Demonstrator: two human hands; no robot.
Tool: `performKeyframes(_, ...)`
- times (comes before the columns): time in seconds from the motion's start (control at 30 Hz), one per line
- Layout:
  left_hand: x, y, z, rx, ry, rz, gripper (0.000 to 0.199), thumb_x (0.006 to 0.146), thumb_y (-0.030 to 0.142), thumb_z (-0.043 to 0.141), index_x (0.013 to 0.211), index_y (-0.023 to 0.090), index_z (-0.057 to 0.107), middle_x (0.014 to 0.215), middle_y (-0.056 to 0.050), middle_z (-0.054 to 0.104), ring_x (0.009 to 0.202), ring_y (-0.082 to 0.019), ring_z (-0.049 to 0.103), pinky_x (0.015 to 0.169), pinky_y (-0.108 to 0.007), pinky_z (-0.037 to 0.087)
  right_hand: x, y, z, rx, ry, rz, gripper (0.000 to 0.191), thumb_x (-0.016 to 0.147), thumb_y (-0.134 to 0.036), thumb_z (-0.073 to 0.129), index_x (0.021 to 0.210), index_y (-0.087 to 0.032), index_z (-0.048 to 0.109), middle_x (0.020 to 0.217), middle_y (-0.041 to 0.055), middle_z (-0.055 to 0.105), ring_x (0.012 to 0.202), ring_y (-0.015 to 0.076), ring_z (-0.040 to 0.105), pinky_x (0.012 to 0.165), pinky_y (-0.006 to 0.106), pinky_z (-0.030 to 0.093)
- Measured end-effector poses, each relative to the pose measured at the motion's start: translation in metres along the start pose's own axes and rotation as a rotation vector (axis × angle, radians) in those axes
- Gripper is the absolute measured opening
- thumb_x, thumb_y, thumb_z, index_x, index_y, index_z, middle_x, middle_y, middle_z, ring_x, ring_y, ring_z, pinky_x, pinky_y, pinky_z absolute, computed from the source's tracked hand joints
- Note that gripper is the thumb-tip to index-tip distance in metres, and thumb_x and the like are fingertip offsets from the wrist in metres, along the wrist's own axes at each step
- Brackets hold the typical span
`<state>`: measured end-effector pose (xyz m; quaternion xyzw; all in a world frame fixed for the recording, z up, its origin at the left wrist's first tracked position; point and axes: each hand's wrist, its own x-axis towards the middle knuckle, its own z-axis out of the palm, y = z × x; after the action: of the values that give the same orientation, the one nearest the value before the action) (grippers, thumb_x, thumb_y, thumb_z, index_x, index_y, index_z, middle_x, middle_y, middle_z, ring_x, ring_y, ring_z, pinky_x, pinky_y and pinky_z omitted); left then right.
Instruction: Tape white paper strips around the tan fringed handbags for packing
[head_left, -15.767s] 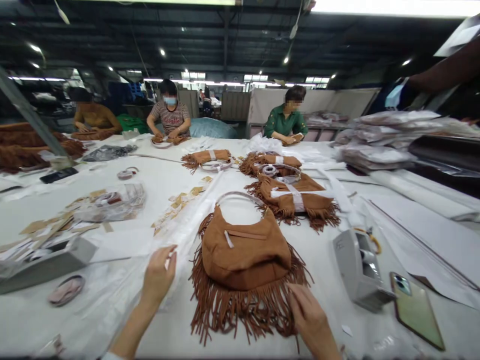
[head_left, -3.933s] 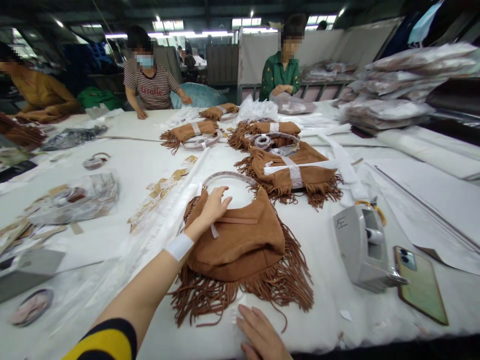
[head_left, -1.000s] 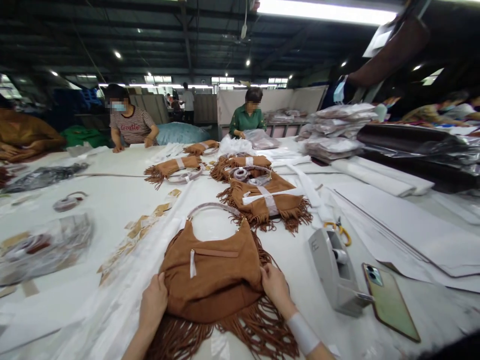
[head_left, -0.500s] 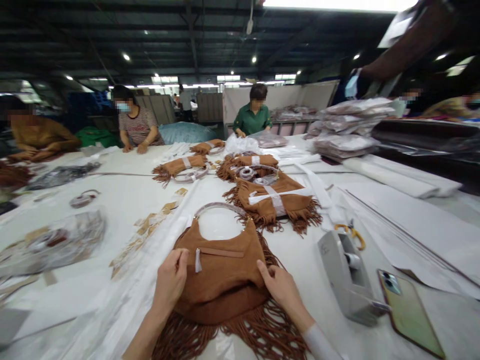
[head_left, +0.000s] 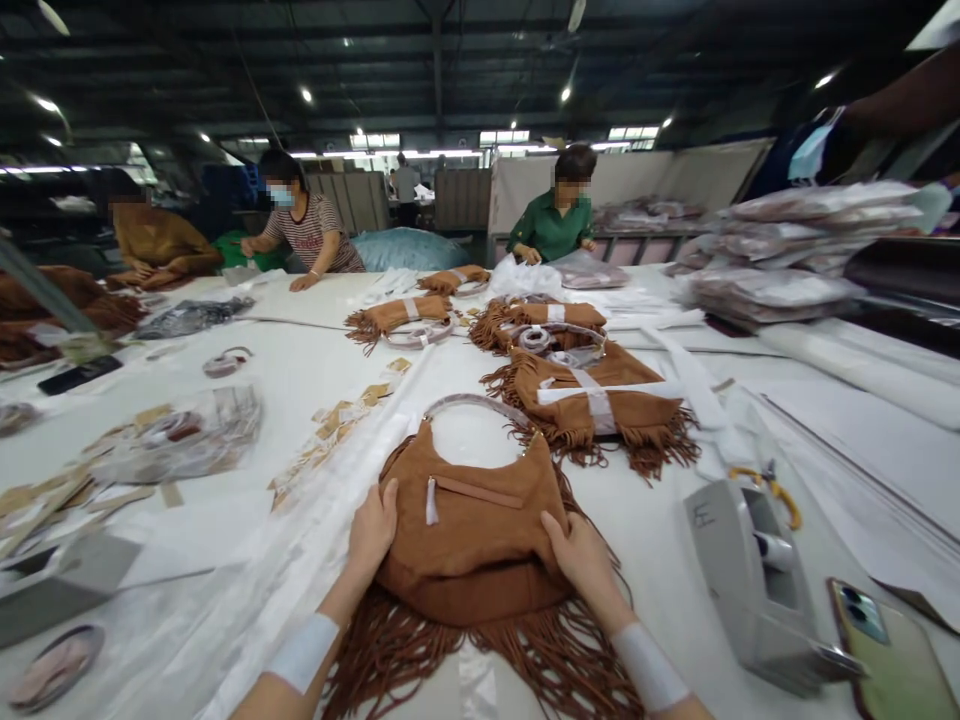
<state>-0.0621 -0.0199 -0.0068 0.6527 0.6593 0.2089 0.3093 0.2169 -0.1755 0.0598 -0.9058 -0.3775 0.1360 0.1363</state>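
A brown fringed handbag (head_left: 472, 530) lies flat on the white table in front of me, its wrapped curved handle (head_left: 480, 402) pointing away. White wrapping covers the pull of its slanted zip. My left hand (head_left: 373, 528) grips the bag's left side, thumb on top and fingers tucked out of sight. On the right edge, my right hand (head_left: 581, 555) holds the bag in the same way. Long fringe spreads beneath the bag toward me. Just beyond it lies another fringed bag (head_left: 607, 390) with a white band around it.
On the right stand a grey tape dispenser (head_left: 739, 590), yellow-handled scissors (head_left: 784, 500) and a phone (head_left: 892, 650). Tan tags (head_left: 334, 430) lie scattered at left, near a plastic-wrapped bundle (head_left: 187, 435). Bagged goods (head_left: 795, 250) are stacked at back right. Several co-workers (head_left: 555, 215) are across the table.
The view has swung left, so things appear further right. Both hands keep their hold on the handbag, which lies nearly as before. The striped-shirt co-worker has raised one hand.
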Motion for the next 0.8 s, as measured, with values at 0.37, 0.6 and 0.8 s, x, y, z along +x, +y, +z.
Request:
performKeyframes(0.37,-0.005,-0.01,-0.01,0.125,0.103,0.126,0.038,0.095,0.048,0.037,0.1,0.015,0.056,0.093,-0.015,0.065,0.092,-0.03,0.062,0.08,-0.04,0.046,-0.001,0.015,-0.009,0.142,0.015,-0.133,0.035,0.093,-0.047,0.036,0.082,-0.02,0.056,0.077,0.0063,0.064,0.072,0.0212,0.06,0.066,0.03,0.044)
performKeyframes(0.6,-0.067,0.072,-0.014,-0.045,-0.393,0.827,0.07,0.076,0.053,0.067,0.133,0.022,0.042,0.121,-0.011,0.055,0.11,-0.027,0.052,0.094,-0.039,0.043,-0.035,0.017,-0.018,-0.006,0.171,-0.798,0.038,0.083,-0.045,0.063,0.114,-0.023,0.059,0.118,0.011,0.057,0.108,0.0291,0.052,0.09,0.044,0.043)
performKeyframes(0.8,-0.068,0.114,0.021,0.084,-0.676,0.84,0.021,0.081,0.039,0.063,0.086,0.018,0.062,0.086,-0.006,0.059,0.084,-0.022,0.055,0.074,-0.03,0.04,-0.031,0.006,-0.004,-0.055,0.149,-0.804,0.021,0.097,-0.032,0.043,0.093,-0.021,0.06,0.092,0.0049,0.063,0.09,0.0218,0.053,0.082,0.039,0.036)
